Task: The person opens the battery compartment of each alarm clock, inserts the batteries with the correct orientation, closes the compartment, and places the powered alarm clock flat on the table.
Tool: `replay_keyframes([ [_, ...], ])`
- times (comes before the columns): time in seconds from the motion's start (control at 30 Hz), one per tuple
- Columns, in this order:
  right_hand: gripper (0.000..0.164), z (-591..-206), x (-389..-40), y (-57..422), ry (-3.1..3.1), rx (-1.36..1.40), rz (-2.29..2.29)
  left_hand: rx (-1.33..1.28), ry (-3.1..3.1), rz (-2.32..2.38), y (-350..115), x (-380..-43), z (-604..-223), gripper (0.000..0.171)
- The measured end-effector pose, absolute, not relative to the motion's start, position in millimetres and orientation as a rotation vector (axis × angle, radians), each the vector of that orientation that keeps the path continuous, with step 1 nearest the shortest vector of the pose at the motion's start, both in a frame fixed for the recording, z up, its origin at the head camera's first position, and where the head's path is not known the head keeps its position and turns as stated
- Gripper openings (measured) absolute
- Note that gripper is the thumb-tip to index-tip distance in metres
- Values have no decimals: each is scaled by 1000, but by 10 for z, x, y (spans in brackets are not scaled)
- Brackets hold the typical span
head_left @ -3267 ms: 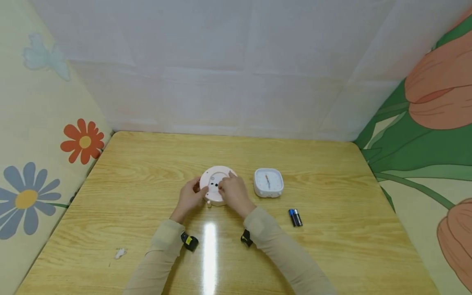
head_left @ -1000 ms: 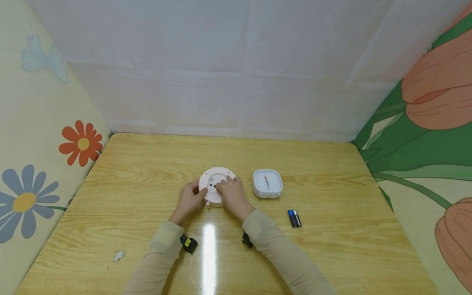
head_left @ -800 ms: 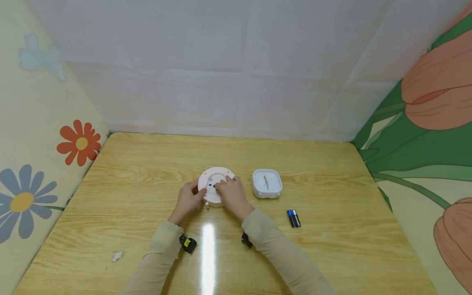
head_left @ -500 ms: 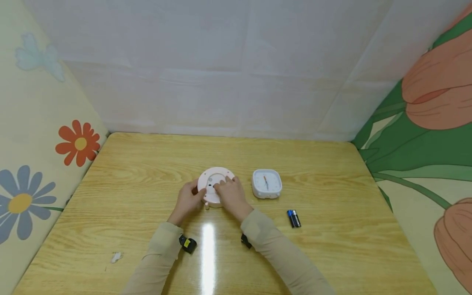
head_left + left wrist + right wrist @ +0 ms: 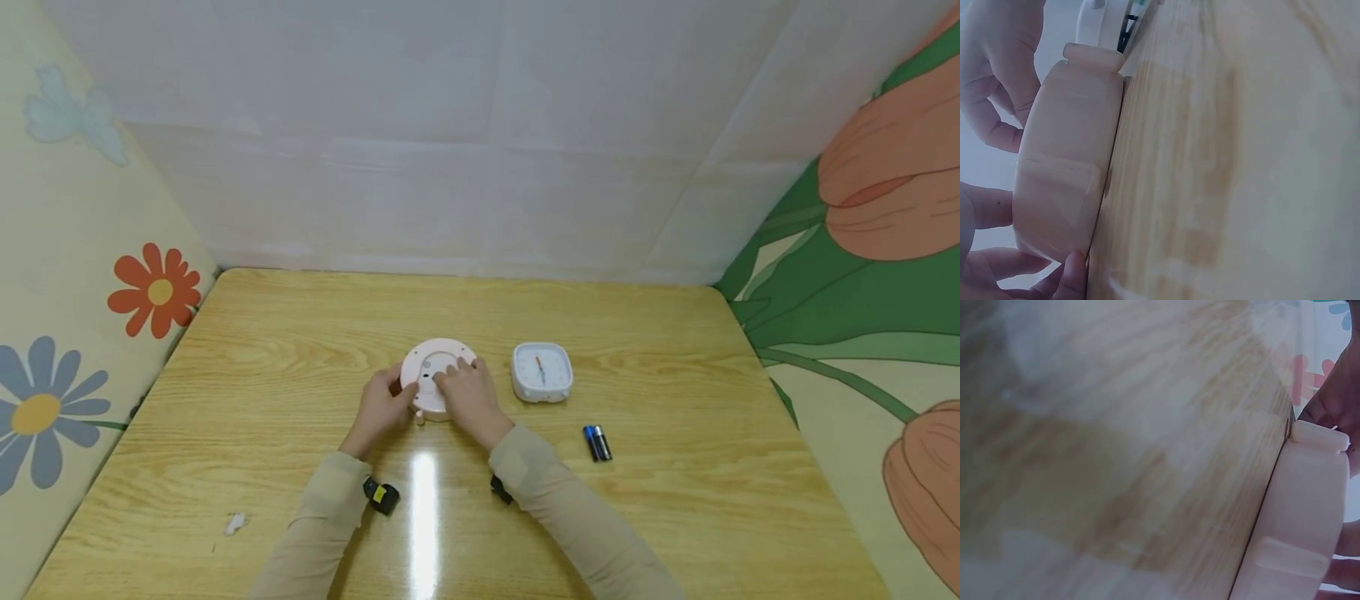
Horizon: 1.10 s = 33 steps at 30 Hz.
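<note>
A round pale-pink clock (image 5: 414, 365) lies with its back up on the wooden table, its small feet at the near side. My left hand (image 5: 381, 410) grips its left rim, thumb on top and fingers down the side; the left wrist view shows the clock's pink side wall (image 5: 1063, 144). Over the right part of the back, my right hand (image 5: 472, 396) has curled fingers whose tips pinch at the spot of one dark knob, now hidden. Another dark knob (image 5: 426, 375) shows beside them. In the left wrist view the right hand's curled fingers (image 5: 1004, 134) meet the clock's back.
A white squarish alarm clock (image 5: 542, 372) stands face up just right of the pink one. Two batteries (image 5: 597, 443) lie side by side nearer the right. A small whitish scrap (image 5: 236, 523) is at the table's front left.
The right fingertips have shifted slightly left on the clock's back and now cover one of two dark knobs seen earlier. The left hand keeps its grip; the head view has drifted slightly.
</note>
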State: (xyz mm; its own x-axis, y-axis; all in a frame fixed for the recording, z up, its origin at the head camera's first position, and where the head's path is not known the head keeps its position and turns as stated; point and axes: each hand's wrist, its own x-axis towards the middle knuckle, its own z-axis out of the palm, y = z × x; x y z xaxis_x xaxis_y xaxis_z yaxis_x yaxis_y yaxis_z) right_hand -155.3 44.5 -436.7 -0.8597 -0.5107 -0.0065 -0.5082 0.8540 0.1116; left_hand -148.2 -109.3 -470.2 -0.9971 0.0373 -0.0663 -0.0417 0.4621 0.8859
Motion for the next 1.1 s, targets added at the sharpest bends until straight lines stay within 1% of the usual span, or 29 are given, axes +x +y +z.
replay_keyframes([
  [0.17,25,-4373,-1563,453,-2999,840,-169,-34,2599,1583,-1092,-1486,-4701,39],
  [0.33,26,-4363,-1563,465,-2989,852,-146,-8,2616,1590,-1092,-1501,-4715,37],
  [0.83,23,-4401,-1569,462,-2907,891,-151,-28,2620,1573,-1115,-1482,-4687,40],
  [1.1,15,-4371,-1627,473,-2853,855,-153,-19,2648,1575,-1073,-1449,-4673,37],
])
